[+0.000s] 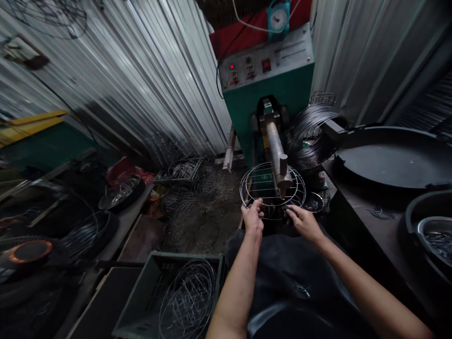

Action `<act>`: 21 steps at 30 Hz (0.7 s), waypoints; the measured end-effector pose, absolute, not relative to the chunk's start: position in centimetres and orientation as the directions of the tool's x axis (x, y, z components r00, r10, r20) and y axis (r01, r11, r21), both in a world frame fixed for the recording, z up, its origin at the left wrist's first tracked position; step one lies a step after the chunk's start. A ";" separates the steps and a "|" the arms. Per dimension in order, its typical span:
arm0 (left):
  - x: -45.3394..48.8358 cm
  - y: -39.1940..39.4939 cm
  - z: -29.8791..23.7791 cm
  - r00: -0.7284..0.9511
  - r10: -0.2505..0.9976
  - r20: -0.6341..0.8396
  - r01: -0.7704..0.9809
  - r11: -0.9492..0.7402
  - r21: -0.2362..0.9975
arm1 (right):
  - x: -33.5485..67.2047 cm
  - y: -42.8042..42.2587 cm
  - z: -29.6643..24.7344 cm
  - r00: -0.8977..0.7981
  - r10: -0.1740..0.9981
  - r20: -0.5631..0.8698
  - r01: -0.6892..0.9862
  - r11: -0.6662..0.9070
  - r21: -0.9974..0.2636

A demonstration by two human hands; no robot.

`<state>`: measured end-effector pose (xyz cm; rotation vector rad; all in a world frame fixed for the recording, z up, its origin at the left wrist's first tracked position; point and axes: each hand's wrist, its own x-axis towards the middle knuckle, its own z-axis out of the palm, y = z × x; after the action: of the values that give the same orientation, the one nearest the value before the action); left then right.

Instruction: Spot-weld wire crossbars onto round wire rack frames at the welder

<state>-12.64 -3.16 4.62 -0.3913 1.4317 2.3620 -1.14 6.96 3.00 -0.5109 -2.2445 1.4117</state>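
A round wire rack [254,188] with parallel cross wires lies level at the spot welder's arm [277,146]. My left hand [253,215] is closed on its near left rim, thumb on top. On the near right, my right hand [302,220] pinches at the rim; its fingertips look dark, and whether a small piece is between them I cannot make out. The welder's tip [282,192] stands over the rack's right part. A few short wire pieces [302,289] rest on the dark apron [282,263] over my lap.
A green crate [136,294] with wire racks [189,296] stands at my left. On the right are a coil of wire [314,134], a large dark tray [395,157] and a bowl of metal bits [438,238]. The green machine cabinet [271,103] stands ahead.
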 end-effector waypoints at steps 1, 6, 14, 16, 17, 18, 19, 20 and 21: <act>-12.6 -3.1 4.6 -0.901 0.151 -0.406 -0.430 -0.430 0.794 | -1.2 7.0 3.0 -0.834 0.524 0.171 0.071 0.409 -0.910; -12.7 -3.0 4.7 -0.905 0.131 -0.406 -0.421 -0.431 0.798 | -1.7 7.4 2.9 -0.835 0.508 0.213 0.047 0.451 -0.891; -12.7 -2.9 4.7 -0.903 0.090 -0.421 -0.417 -0.428 0.802 | -2.2 7.4 2.7 -0.823 0.519 0.229 0.053 0.472 -0.880; -12.6 -2.8 4.6 -0.900 0.078 -0.428 -0.418 -0.424 0.803 | -2.3 7.4 2.7 -0.818 0.533 0.217 0.067 0.462 -0.884; -12.6 -2.8 4.6 -0.898 0.073 -0.434 -0.423 -0.419 0.804 | -2.3 7.4 2.6 -0.816 0.538 0.211 0.073 0.459 -0.885; -12.6 -2.7 4.6 -0.894 0.070 -0.442 -0.429 -0.413 0.803 | -2.4 7.4 2.7 -0.814 0.542 0.207 0.078 0.456 -0.887; -12.6 -2.7 4.6 -0.891 0.068 -0.449 -0.435 -0.411 0.801 | -2.4 7.5 2.7 -0.813 0.544 0.206 0.080 0.455 -0.887; -12.6 -2.6 4.6 -0.887 0.065 -0.456 -0.440 -0.412 0.798 | -2.4 7.5 2.7 -0.813 0.545 0.206 0.082 0.457 -0.886; -12.6 -2.6 4.7 -0.885 0.062 -0.461 -0.443 -0.415 0.794 | -2.4 7.6 2.7 -0.813 0.545 0.206 0.085 0.461 -0.883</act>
<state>-12.60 -2.59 4.65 -0.5270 1.4855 2.3532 -2.45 7.58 2.71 -0.5260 -2.2485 1.3218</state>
